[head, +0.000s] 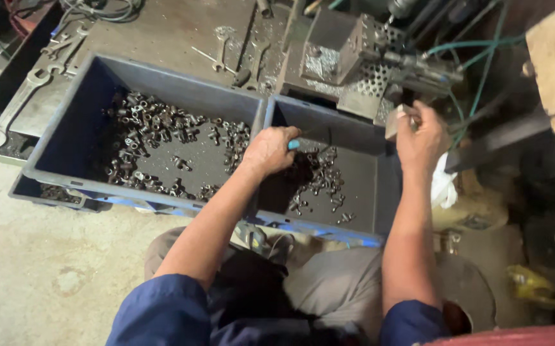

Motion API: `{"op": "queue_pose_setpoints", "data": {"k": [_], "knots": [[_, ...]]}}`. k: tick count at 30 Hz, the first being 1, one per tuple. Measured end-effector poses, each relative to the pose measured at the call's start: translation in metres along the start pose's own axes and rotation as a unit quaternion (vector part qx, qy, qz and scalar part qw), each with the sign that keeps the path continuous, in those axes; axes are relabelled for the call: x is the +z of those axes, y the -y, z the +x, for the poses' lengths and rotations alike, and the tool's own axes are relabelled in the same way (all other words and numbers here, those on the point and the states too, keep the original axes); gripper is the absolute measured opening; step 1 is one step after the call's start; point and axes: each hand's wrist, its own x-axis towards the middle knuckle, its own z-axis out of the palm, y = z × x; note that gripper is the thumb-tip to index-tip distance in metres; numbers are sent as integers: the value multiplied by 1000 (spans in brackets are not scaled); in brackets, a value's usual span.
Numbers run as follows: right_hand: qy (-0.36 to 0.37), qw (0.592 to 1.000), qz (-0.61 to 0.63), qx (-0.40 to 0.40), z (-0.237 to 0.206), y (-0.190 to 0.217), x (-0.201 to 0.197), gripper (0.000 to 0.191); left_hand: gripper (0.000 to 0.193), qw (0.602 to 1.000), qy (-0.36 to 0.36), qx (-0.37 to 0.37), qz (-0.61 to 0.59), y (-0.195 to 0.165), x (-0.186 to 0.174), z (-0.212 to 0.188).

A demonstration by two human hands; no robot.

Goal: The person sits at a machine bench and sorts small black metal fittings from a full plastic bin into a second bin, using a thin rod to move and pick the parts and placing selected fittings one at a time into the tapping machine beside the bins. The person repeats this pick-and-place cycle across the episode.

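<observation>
Two grey plastic bins are seen side by side at the edge of a steel workbench [162, 32], viewed from above. The left bin [66, 122] holds a scattered heap of small dark metal fittings [156, 138]; the right bin [386, 186] holds a smaller scatter of the same kind of fittings [321, 182] across its floor. The left hand [270, 150] is lowered into the right bin near its left wall, fingers curled downward over the parts, with a small light-blue item [293, 145] showing at the fingertips; whether a fitting is actually gripped cannot be told. The right hand [422, 138] is raised above the far right corner of the right bin, closed around a small metal piece [394, 122] that is held just beside the machine fixture [354, 57] behind the bins. Green hoses [482, 64] are seen running to that fixture. Several open-ended spanners are lying on the bench, a large one [11, 109] at the far left and smaller ones [221, 45] behind the left bin. A white rag [443, 186] is seen just right of the right bin. Blue sleeves [162, 311] cover both upper arms.
</observation>
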Motion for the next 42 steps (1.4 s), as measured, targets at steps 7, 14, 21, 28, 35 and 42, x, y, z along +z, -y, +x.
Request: {"op": "queue_pose_setpoints", "data": {"k": [7, 14, 21, 28, 35, 42], "knots": [[-10, 1000, 24, -2, -15, -17, -10, 35, 40, 1000, -14, 24, 8, 2, 6, -2], [37, 994, 95, 39, -35, 3, -31, 45, 39, 994, -56, 93, 13, 0, 7, -6], [173, 865, 471, -8, -81, 32, -55, 69, 33, 998, -17, 50, 30, 1, 13, -7], [80, 814, 543, 187, -122, 42, -76, 38, 35, 997, 2, 39, 61, -1, 13, -4], [152, 974, 167, -3, -176, 89, -39, 36, 28, 998, -64, -1, -14, -8, 4, -13], [123, 977, 174, -34, -171, 89, -49, 30, 17, 962, -59, -17, 266, 56, -59, -37]]}}
